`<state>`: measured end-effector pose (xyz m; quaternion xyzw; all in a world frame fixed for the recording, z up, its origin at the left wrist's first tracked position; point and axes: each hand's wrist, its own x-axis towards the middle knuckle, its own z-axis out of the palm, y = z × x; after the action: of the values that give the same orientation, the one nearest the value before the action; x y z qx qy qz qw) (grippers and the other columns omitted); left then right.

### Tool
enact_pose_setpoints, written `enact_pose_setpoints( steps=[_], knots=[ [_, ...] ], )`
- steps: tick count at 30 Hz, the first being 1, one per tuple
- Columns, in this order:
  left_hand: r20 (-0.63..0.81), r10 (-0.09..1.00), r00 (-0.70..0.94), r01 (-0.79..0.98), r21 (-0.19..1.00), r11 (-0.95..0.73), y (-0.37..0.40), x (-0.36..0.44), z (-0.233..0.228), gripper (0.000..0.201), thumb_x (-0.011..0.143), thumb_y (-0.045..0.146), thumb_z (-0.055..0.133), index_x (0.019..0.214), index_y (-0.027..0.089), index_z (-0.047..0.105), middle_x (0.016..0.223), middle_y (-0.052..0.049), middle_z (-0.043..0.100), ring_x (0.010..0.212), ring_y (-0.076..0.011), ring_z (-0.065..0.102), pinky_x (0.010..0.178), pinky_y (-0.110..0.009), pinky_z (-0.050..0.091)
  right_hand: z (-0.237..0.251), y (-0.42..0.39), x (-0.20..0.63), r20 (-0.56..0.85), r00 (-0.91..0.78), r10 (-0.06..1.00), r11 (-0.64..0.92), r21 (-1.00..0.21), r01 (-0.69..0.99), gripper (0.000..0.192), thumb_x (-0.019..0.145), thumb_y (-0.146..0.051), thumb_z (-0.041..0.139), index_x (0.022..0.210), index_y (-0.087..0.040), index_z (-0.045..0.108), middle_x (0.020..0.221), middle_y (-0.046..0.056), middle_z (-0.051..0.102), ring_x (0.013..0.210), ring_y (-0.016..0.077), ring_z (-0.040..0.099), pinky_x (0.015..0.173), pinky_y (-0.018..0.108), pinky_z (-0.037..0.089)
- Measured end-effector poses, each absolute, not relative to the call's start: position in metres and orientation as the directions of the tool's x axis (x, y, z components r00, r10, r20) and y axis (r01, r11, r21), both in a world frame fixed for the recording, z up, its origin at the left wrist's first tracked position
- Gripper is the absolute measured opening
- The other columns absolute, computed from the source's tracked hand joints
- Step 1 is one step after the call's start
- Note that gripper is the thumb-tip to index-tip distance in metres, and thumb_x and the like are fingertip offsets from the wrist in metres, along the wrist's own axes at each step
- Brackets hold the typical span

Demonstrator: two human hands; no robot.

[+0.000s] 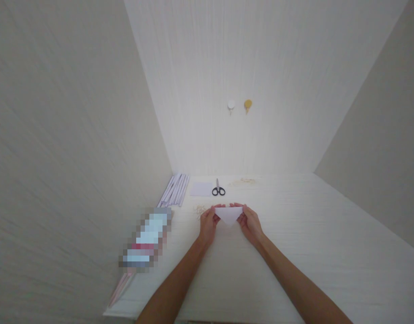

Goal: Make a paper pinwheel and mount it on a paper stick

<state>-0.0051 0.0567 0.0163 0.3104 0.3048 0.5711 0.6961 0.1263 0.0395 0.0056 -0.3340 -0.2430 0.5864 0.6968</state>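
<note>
Both my hands hold one white paper folded into a downward-pointing triangle [228,215] just above the white table [311,234]. My left hand [208,223] pinches its left upper corner. My right hand [250,222] pinches the right upper corner. The paper's long edge runs between my thumbs, and its tip points toward me.
Black-handled scissors [218,189] lie behind the hands beside a flat white sheet [200,189]. Several folded paper strips [175,189] rest along the left wall. A blurred packet [147,240] lies at the left. Two round hooks [239,105] are on the back wall.
</note>
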Motion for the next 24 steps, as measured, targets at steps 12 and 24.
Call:
enact_pose_setpoints(
  steps=[12,24],
  knots=[
    [-0.184,0.961,0.205,-0.596,0.756,0.271,0.0611,-0.0090,0.0128,0.022,0.071,0.030,0.054,0.074,0.009,0.062,0.078,-0.012,0.067,0.072,-0.0176,0.062,0.071,-0.031,0.045,0.0056,0.0387,0.1287,-0.087,0.182,0.979,0.053,-0.759,-0.648,0.024,0.063,-0.037,0.063,0.068,-0.014,0.065,0.074,0.011,0.068,0.073,0.0213,0.062,0.067,0.034,0.049],
    [-0.288,0.915,0.284,-0.614,0.678,0.404,0.0594,-0.0102,0.0197,0.021,0.075,0.028,0.050,0.068,0.011,0.060,0.069,-0.008,0.065,0.063,-0.0132,0.060,0.067,-0.026,0.045,0.0075,0.0365,0.1270,-0.044,0.168,0.985,0.075,-0.764,-0.641,0.026,0.061,-0.039,0.065,0.066,-0.014,0.065,0.072,0.010,0.068,0.071,0.0206,0.062,0.063,0.032,0.049]
  ],
)
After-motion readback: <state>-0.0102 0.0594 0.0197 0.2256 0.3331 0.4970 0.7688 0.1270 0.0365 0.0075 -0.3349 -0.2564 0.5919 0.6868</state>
